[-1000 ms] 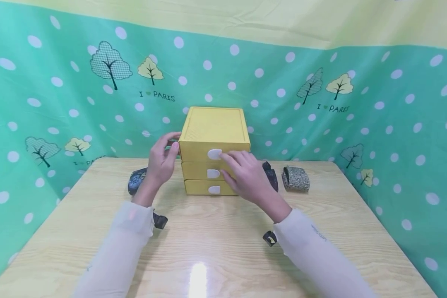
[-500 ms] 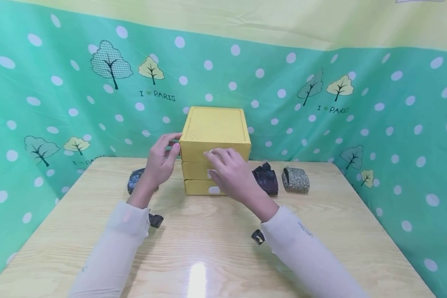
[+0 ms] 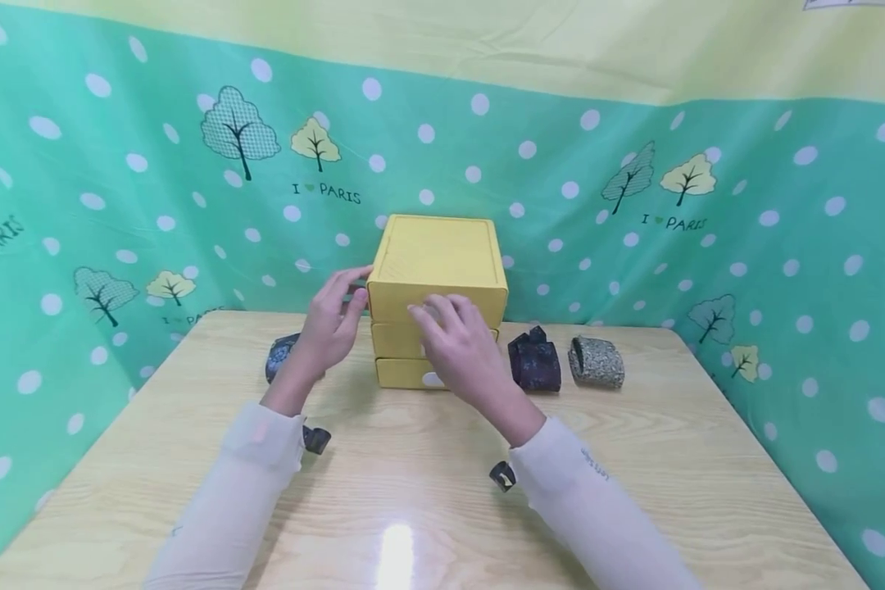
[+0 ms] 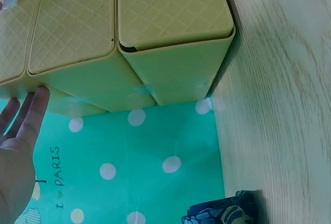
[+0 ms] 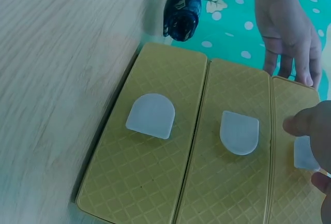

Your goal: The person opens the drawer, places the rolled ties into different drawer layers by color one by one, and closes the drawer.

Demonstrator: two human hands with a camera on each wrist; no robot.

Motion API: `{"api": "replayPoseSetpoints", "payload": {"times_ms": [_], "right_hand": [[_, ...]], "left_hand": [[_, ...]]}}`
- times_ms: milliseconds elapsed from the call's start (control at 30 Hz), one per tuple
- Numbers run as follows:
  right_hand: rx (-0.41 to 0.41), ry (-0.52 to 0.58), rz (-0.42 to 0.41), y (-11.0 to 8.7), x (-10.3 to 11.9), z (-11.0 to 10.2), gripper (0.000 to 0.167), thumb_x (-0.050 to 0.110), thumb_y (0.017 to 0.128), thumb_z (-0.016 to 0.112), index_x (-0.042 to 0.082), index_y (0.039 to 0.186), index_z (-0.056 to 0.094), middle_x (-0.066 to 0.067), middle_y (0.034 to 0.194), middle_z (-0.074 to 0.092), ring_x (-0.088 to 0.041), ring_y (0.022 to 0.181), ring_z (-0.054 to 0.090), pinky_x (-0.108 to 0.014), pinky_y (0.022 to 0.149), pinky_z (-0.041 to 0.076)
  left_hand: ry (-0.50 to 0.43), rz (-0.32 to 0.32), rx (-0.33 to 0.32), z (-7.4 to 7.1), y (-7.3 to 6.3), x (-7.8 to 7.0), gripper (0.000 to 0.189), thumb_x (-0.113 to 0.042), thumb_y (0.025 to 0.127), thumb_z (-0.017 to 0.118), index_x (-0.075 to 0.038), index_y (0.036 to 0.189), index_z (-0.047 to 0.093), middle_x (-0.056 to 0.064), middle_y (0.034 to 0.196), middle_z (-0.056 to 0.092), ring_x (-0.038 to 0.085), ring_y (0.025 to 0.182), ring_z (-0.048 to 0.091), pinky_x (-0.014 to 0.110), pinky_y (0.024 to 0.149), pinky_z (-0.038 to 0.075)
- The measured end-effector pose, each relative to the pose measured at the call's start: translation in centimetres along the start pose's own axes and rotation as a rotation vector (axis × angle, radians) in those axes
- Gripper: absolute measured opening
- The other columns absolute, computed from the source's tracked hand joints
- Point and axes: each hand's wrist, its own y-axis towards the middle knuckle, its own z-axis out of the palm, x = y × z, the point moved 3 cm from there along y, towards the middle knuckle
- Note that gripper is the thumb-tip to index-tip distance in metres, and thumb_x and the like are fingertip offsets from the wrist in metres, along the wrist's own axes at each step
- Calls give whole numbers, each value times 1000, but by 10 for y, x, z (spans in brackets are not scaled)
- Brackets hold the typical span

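Observation:
A yellow chest (image 3: pixel 442 250) of three stacked drawers stands at the back of the table. Each drawer front carries a white tab handle; those of the bottom drawer (image 5: pixel 151 115) and middle drawer (image 5: pixel 239 132) show fully in the right wrist view. My right hand (image 3: pixel 460 344) pinches the top drawer's handle (image 5: pixel 305 154), thumb on one side and curled fingers on the other. My left hand (image 3: pixel 332 319) rests its loosely extended fingers (image 4: pixel 35 113) against the chest's left side near the top. All the drawers sit in the chest, their fronts nearly flush.
Right of the chest lie a dark rolled cloth strip (image 3: pixel 534 362) and a grey speckled roll (image 3: pixel 596 362), both like rolled neckties. A blue patterned roll (image 3: pixel 280 354) lies behind my left forearm. A green dotted curtain (image 3: pixel 560 188) hangs close behind the chest.
My right hand has shifted left over the top drawer's handle and now covers it in the head view. My left hand stays at the chest's side. The head view has turned slightly left.

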Motion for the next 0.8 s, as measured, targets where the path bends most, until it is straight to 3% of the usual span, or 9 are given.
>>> {"api": "replayPoseSetpoints", "payload": {"times_ms": [200,333,533,800], "right_hand": [[17,-41,21,-1,1,7,43,-5,87,72,5,129,65,-16,125,63,-35,111,58,-41,98,54],[8,-101,-1,2,-2,9,36,-8,92,65,1,127,66,-17,122,64,-34,109,59,-39,99,55],[13,-256,-137,6,-8,7,28,-6,98,59,-2,124,69,-16,115,66,-30,102,63,-33,96,57],[75,-338,-258,7,-16,0,29,-4,98,61,-2,126,68,-16,117,65,-30,102,63,-34,96,57]], "left_hand": [[13,-7,-9,-2,-3,-1,37,-1,106,50,1,143,53,18,134,58,31,108,65,23,86,60],[16,-3,-16,-3,-3,-2,36,0,106,50,1,142,53,19,134,58,33,107,65,25,84,61],[20,-7,-28,-2,-2,-1,36,1,105,51,1,142,54,19,132,59,32,106,65,26,83,62],[-18,-2,-27,2,0,0,37,3,104,52,1,141,54,18,131,59,32,104,65,19,83,59]]}}
